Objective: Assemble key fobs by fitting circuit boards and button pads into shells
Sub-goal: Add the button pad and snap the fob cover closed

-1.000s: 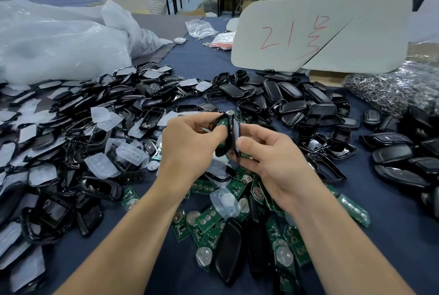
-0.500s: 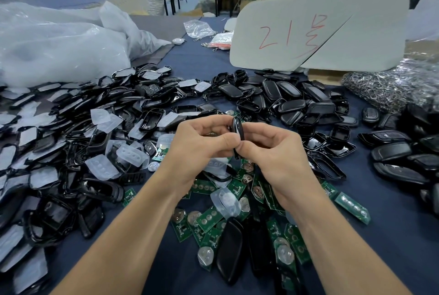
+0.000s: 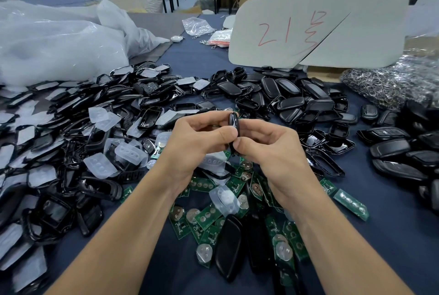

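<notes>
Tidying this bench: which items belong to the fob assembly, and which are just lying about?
Job: key fob, pinched by left hand and right hand; circuit boards; button pads; black shells.
Lying about: plastic bags; key rings; grey board.

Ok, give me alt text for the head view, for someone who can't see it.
The left hand and right hand pinch a black key fob between them, edge-on, above a dark blue table. Green circuit boards lie beneath the hands; black shells and translucent button pads are heaped to the left and behind.
</notes>
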### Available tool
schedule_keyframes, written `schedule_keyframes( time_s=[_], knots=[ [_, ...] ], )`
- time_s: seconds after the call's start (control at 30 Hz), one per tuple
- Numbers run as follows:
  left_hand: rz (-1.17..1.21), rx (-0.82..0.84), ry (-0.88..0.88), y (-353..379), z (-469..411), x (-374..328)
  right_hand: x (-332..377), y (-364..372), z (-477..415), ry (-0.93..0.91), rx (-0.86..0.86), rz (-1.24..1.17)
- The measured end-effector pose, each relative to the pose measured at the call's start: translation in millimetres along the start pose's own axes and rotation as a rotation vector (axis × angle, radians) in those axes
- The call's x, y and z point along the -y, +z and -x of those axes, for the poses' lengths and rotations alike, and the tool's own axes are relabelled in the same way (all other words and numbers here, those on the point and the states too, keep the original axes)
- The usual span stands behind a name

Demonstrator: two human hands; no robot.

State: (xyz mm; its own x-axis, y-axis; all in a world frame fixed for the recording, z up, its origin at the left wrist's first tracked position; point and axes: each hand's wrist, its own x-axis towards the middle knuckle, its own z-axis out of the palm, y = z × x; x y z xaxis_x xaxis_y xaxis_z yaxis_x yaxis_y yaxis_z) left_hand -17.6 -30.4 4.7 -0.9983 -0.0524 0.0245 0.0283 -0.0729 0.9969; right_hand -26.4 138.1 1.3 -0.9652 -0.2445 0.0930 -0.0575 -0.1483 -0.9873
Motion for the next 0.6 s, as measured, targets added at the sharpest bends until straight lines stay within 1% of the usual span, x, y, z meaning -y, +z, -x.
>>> schedule_keyframes(
  time_s=[0.13, 0.3, 0.37, 0.47, 0.6],
  knots=[
    [-0.012, -0.016, 0.011, 0.0, -0.6, 1.0, -0.9, 0.9, 0.0, 0.028, 0.001, -0.032],
    [-0.021, 0.015, 0.067, -0.4, -0.4, 1.4, -4.4, -1.8, -2.0, 0.134, 0.005, -0.084],
    [-0.009, 0.013, 0.061, -1.1, -0.2, 0.5, -3.7, -2.3, -3.3, 0.208, 0.042, -0.172],
    [0.049, 0.015, 0.030, -1.8, 0.5, -2.0, -0.3, -4.0, -4.7, 0.322, 0.095, -0.372],
    [0.126, -0.007, -0.061, -5.9, -1.3, -4.4, 3.7, -8.0, -6.3, 0.419, 0.092, -0.531]
  ],
)
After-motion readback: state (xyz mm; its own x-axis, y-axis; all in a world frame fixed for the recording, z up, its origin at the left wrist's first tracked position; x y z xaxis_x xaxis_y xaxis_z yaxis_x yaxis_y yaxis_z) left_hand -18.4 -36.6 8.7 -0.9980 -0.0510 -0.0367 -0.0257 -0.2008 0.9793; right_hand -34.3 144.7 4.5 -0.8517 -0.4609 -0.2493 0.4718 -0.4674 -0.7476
